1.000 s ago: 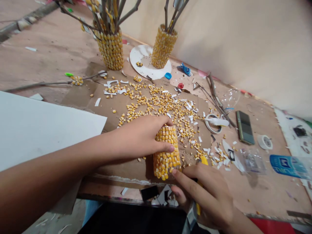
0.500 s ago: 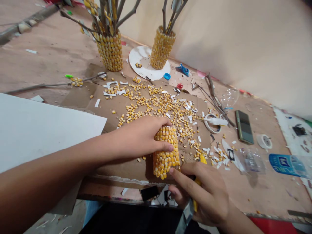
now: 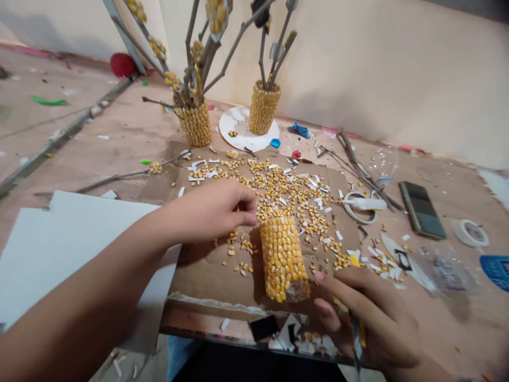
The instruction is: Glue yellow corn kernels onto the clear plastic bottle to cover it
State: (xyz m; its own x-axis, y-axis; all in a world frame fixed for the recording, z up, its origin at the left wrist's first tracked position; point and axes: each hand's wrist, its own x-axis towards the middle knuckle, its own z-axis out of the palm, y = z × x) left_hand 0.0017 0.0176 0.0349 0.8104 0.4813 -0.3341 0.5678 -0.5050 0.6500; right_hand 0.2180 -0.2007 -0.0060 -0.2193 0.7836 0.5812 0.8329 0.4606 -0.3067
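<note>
A cylinder covered in yellow corn kernels [image 3: 281,254] lies on the cardboard [image 3: 199,270]; a bare see-through patch shows at its near right end. My left hand [image 3: 218,207] is just off its far left side, thumb and fingers pinched together over loose kernels [image 3: 274,183]; whatever is between the fingertips is hidden. Right of the cylinder, my right hand [image 3: 377,313] is curled round a yellow box cutter [image 3: 361,335] with a metal blade, its index finger stretched toward the cylinder but apart from it.
Two kernel-covered vases [image 3: 194,124] with twigs stand at the back, one on a white disc [image 3: 228,119]. White sheets [image 3: 91,244] lie left. To the right are a glue bottle [image 3: 363,203], tape roll [image 3: 470,232], phone [image 3: 423,209] and twigs [image 3: 353,159].
My left hand has let go of the cylinder and moved left of it, fingers now pinched. My right hand has drawn away to the right with the box cutter. The view has shifted.
</note>
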